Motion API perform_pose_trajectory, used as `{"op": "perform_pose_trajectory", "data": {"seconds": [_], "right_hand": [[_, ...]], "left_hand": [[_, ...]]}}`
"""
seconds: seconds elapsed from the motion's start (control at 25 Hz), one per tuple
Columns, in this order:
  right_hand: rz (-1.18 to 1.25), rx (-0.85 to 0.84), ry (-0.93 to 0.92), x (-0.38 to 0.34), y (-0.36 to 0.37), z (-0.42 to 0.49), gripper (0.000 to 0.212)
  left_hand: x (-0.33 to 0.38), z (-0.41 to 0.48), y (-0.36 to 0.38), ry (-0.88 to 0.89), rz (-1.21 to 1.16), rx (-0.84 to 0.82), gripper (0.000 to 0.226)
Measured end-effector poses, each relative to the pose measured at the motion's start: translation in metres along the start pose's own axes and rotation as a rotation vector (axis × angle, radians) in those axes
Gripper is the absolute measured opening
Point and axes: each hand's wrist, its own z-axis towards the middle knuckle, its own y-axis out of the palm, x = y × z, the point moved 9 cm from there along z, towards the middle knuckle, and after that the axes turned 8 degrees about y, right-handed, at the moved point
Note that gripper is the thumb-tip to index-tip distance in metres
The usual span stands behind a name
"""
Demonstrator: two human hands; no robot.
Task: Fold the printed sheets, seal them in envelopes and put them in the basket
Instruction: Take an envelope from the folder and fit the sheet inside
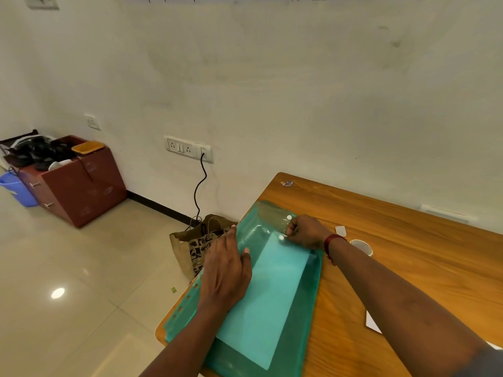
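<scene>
A translucent green plastic envelope [296,317] lies on the wooden table [408,254], with a folded white sheet [269,295] showing through it. My left hand [227,270] rests flat on the envelope's left part, fingers straight. At the envelope's far end my right hand [304,232] pinches the flap beside a white snap button [281,237]; a second snap [289,217] sits on the clear flap above it. No basket is plainly in view.
A printed brown paper bag [196,246] stands on the floor by the table's left edge, with a black cable [200,186] running to a wall socket. A white tape roll [362,246] and paper scraps [373,323] lie right of the envelope. A brown cabinet [79,183] stands far left.
</scene>
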Motion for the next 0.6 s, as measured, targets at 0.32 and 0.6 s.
{"op": "perform_pose_trajectory", "data": {"seconds": [0.32, 0.6], "right_hand": [[-0.039, 0.266, -0.149, -0.017, -0.026, -0.018, 0.019], [-0.076, 0.639, -0.503, -0.067, -0.058, -0.076, 0.015]], "left_hand": [[-0.006, 0.002, 0.004, -0.033, -0.004, -0.019, 0.066], [-0.007, 0.002, 0.01, -0.016, 0.023, -0.079, 0.067]]}}
